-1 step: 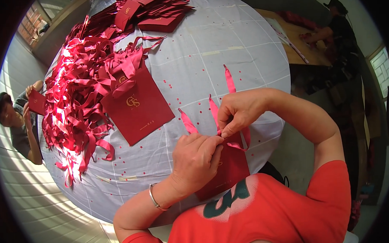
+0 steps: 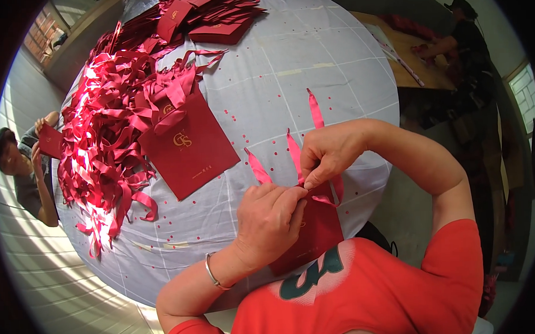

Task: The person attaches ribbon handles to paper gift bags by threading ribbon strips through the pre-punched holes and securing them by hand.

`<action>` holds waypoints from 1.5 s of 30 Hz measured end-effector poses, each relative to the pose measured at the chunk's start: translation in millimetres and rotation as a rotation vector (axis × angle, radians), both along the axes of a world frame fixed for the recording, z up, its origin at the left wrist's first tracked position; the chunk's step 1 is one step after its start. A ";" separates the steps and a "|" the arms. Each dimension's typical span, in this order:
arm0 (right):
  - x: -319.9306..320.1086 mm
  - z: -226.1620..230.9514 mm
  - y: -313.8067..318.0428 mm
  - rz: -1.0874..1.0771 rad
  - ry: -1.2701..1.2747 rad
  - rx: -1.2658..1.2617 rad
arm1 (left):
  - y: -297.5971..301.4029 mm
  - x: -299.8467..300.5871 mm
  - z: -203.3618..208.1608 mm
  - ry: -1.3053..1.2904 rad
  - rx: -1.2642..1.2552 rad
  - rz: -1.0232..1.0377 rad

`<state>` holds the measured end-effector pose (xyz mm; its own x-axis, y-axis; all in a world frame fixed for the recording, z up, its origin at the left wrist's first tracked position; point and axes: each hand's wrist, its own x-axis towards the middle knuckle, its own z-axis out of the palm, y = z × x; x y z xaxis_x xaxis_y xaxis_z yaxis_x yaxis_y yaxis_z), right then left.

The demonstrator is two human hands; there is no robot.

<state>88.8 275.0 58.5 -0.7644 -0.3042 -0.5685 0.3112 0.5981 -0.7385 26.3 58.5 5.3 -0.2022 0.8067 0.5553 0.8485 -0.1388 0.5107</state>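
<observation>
A dark red paper bag (image 2: pixel 320 233) with gold print lies before me at the table's near edge. My left hand (image 2: pixel 269 217) is closed on its top edge, with thumb and fingers pressed together. Right beside it, my right hand (image 2: pixel 332 156) pinches a pink-red ribbon (image 2: pixel 294 149) at the same edge. The fingertips of both hands nearly meet there, and they hide the spot where ribbon and bag join. Another ribbon (image 2: pixel 315 109) sticks out beyond my right hand, and a shorter ribbon end (image 2: pixel 257 169) shows past my left knuckles. One loop hangs over the bag.
A second red bag (image 2: pixel 190 149) lies left of my hands, beside a large heap of ribbons (image 2: pixel 110 125). Flat bags (image 2: pixel 224 30) are stacked at the far edge. Small red dots litter the cloth (image 2: pixel 299 54). One person (image 2: pixel 29 169) sits at left, another (image 2: pixel 466 48) works far right.
</observation>
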 end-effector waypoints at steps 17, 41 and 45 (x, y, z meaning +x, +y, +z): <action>3.7 -25.2 -14.5 -0.609 0.033 -0.082 | -0.6 -1.6 -6.1 -0.466 -0.286 0.011; -27.7 -54.7 13.4 -0.778 0.501 0.300 | 1.0 -4.9 -12.0 -0.468 -0.363 0.027; 1.6 -47.3 26.3 -0.884 0.639 0.453 | 0.8 -5.2 -15.5 -0.447 -0.345 0.028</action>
<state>90.4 301.4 11.1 -0.7934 0.6043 0.0733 0.3994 0.6077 -0.6864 21.1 59.3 -10.2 -0.3816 0.9170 0.1157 0.5398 0.1194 0.8333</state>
